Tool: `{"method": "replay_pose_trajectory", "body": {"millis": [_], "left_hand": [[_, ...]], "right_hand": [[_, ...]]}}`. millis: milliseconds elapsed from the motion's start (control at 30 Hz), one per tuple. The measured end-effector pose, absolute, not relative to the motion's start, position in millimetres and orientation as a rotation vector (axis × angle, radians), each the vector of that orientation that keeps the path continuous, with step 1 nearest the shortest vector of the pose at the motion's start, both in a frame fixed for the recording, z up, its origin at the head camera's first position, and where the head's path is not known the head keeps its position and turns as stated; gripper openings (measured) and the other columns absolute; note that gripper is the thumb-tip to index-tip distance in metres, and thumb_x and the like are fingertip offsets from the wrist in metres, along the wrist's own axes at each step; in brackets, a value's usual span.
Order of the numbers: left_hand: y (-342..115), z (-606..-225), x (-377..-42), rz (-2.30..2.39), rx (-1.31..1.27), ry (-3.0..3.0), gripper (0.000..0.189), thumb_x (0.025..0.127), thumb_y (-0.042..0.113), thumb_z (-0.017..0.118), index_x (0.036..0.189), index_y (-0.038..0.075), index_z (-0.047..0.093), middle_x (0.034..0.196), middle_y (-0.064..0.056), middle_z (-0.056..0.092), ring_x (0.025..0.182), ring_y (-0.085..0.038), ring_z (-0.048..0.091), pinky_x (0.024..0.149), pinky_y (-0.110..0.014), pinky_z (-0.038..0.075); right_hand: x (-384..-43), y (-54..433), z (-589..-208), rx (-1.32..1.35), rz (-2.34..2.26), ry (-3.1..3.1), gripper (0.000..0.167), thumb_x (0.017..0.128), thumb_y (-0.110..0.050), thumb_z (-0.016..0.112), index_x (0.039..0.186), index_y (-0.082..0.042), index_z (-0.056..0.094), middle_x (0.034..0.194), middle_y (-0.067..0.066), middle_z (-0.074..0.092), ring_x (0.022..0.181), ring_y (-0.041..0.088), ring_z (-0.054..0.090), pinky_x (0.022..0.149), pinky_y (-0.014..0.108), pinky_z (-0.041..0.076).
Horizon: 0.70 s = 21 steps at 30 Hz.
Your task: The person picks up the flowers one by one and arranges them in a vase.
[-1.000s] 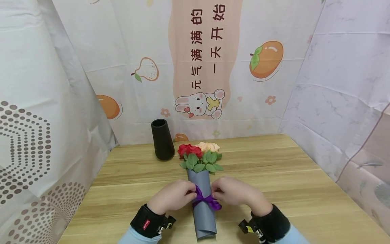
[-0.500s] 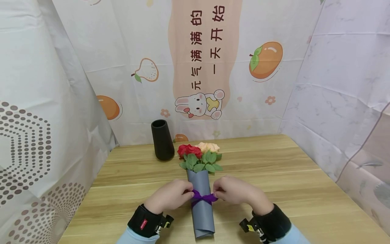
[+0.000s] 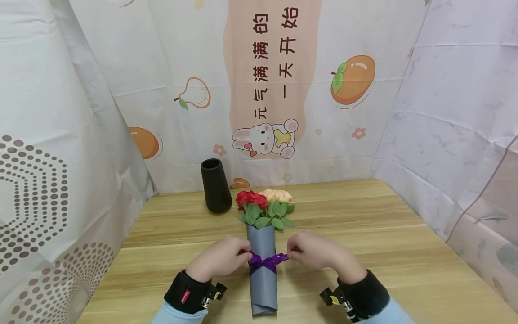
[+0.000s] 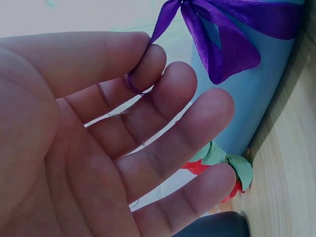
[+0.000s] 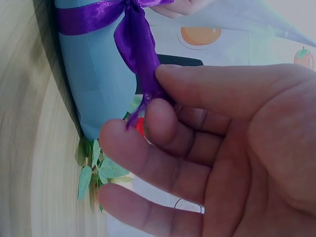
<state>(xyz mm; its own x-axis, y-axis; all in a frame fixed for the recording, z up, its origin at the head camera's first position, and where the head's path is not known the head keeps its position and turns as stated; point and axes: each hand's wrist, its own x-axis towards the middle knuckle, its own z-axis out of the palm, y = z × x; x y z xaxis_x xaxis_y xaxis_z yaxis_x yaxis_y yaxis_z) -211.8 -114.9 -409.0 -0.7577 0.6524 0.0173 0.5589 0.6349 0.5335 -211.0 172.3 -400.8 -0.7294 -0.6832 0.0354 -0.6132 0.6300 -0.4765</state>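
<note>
A bouquet wrapped in grey-blue paper (image 3: 263, 288) lies on the table, with a red flower (image 3: 252, 199), a peach flower (image 3: 277, 195) and green leaves at its far end. Around its middle runs a purple ribbon (image 3: 264, 263), tied at the front with a loop (image 4: 222, 54) beside the knot. On the left of the wrap, my left hand (image 3: 221, 257) pinches one ribbon end between thumb and index finger; the other fingers spread loosely. My right hand (image 3: 315, 252) pinches ribbon on the right side, a frayed tip showing past the fingers in the right wrist view.
A black vase (image 3: 216, 186) stands upright at the back left, near the flowers. The wooden table (image 3: 384, 252) extends to both sides. Printed cloth sheets (image 3: 194, 135) hang behind it and along the left and right.
My hands have drawn apart, the left one moving left and the right one slightly right. The ribbon between them is pulled straighter, and the bouquet's near end has swung left.
</note>
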Motion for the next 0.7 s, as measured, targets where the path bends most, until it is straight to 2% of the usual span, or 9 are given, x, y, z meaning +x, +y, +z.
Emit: {"method": "replay_pose_trajectory", "body": {"millis": [167, 500, 700], "left_hand": [[-115, -407, -211, 0.772, 0.984, 2.674, 0.022, 0.101, 0.015, 0.064, 0.079, 0.013, 0.064, 0.068, 0.010, 0.048, 0.060, -0.005, 0.044, 0.054, -0.023, 0.035], [-111, -411, -210, 0.743, 0.996, 2.695, 0.024, 0.100, 0.018, 0.066, 0.076, 0.020, 0.060, 0.067, 0.011, 0.048, 0.060, -0.004, 0.045, 0.053, -0.022, 0.037], [-108, -416, -211, 0.744, 1.032, 2.701, 0.025, 0.099, 0.017, 0.067, 0.076, 0.020, 0.057, 0.067, 0.012, 0.048, 0.061, -0.003, 0.045, 0.054, -0.022, 0.038]], "right_hand": [[-211, 172, -400, -1.058, -0.717, 2.697, 0.020, 0.095, -0.008, 0.065, 0.077, -0.015, 0.066, 0.065, -0.015, 0.053, 0.058, 0.001, 0.046, 0.055, 0.023, 0.042], [-206, 163, -400, -1.029, -0.733, 2.680, 0.025, 0.094, -0.019, 0.073, 0.074, -0.023, 0.058, 0.061, -0.014, 0.050, 0.053, 0.001, 0.045, 0.049, 0.021, 0.037], [-203, 157, -402, -0.992, -0.769, 2.610, 0.024, 0.090, -0.014, 0.075, 0.076, -0.020, 0.057, 0.061, -0.012, 0.056, 0.051, 0.003, 0.055, 0.049, 0.023, 0.045]]}}
